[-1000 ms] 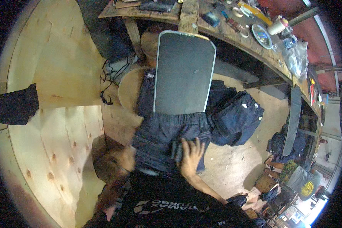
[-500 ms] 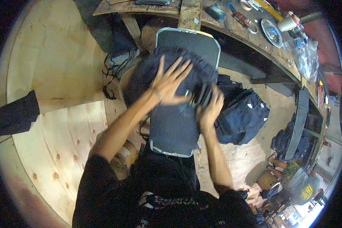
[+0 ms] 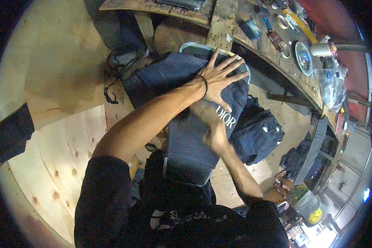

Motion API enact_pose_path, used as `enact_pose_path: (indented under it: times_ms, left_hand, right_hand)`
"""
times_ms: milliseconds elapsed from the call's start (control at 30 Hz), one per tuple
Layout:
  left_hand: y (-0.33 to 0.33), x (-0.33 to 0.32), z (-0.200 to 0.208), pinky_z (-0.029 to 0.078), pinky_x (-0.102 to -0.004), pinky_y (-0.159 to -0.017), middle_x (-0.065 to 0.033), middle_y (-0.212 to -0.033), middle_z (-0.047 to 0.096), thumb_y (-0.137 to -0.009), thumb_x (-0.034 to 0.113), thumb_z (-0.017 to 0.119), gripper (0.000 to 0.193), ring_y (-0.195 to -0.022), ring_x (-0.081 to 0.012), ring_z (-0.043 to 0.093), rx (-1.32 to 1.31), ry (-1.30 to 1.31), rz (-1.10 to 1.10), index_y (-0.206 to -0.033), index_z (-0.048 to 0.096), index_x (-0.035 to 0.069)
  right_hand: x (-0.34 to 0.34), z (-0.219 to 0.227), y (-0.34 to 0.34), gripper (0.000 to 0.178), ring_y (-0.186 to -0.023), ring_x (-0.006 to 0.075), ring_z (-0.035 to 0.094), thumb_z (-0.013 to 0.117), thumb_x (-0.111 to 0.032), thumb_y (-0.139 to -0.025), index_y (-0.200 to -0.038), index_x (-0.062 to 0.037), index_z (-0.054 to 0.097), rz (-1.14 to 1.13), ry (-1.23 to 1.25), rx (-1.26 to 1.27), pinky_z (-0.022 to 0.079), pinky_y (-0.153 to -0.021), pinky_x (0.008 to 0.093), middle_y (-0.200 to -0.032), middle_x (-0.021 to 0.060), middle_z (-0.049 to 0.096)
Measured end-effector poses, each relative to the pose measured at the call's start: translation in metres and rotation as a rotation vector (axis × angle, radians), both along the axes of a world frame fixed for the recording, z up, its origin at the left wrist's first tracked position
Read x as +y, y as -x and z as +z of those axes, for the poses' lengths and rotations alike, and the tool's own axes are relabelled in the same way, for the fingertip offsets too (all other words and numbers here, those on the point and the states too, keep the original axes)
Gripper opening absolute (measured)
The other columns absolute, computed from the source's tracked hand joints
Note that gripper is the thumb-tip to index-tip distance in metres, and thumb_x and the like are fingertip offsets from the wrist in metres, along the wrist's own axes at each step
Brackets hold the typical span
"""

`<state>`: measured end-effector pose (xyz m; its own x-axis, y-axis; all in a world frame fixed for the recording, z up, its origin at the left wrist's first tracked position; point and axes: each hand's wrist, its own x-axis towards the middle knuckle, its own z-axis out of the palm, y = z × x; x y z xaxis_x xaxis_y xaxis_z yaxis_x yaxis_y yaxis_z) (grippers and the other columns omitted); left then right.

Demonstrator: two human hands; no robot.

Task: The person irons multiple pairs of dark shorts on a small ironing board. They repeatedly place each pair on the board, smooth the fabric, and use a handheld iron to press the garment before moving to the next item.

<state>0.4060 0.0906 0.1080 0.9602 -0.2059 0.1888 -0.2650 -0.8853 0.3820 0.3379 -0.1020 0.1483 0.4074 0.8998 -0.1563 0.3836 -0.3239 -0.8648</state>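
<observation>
A dark blue denim garment with pale seams lies over a long padded board edged in silver tape. White lettering shows on the cloth near the board's right side. My left hand presses flat on the far right part of the garment, fingers spread wide. Nearer to me, my right hand is over the denim just left of the lettering. Motion smears its fingers, so their closure does not show. The board's far end and a strip of its near left edge stick out from under the cloth.
Dark clothes lie heaped right of the board. The wooden workbench beyond carries a plate, a tape roll and a plastic bag. Plywood spans my left. Another person is at lower right.
The garment, bunched on the board's far half before, now spreads nearer to me and its lettering shows. My left hand has shifted to the far right; my right hand has moved left.
</observation>
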Motion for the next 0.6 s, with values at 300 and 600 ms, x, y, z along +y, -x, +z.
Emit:
enact_pose_path:
  times_ms: [300,600]
  left_hand:
    - [0.005,-0.007,-0.002,0.001,-0.0853,-0.123,-0.0142,-0.183,0.010,-0.056,0.087,0.083,0.139,-0.169,-0.0357,0.005,0.047,-0.038,0.100,-0.172,0.031,0.031]
    - [0.007,-0.014,-0.001,0.004,-0.0829,-0.125,-0.0122,-0.183,0.014,-0.059,0.085,0.083,0.131,-0.169,-0.0342,0.007,-0.005,-0.066,0.166,-0.170,0.036,0.033]
  right_hand:
    - [-0.017,-0.007,0.039,0.071,-0.146,0.0379,0.056,0.074,-0.003,-0.072,-0.143,-0.0052,0.071,0.190,-0.065,0.290,0.041,-0.124,0.0529,-0.147,0.0172,0.069]
    - [-0.073,-0.028,0.055,0.055,-0.146,0.0360,0.057,0.081,-0.023,-0.082,-0.134,-0.0036,0.075,0.160,-0.172,0.145,0.038,-0.125,0.0518,-0.150,0.0175,0.067]
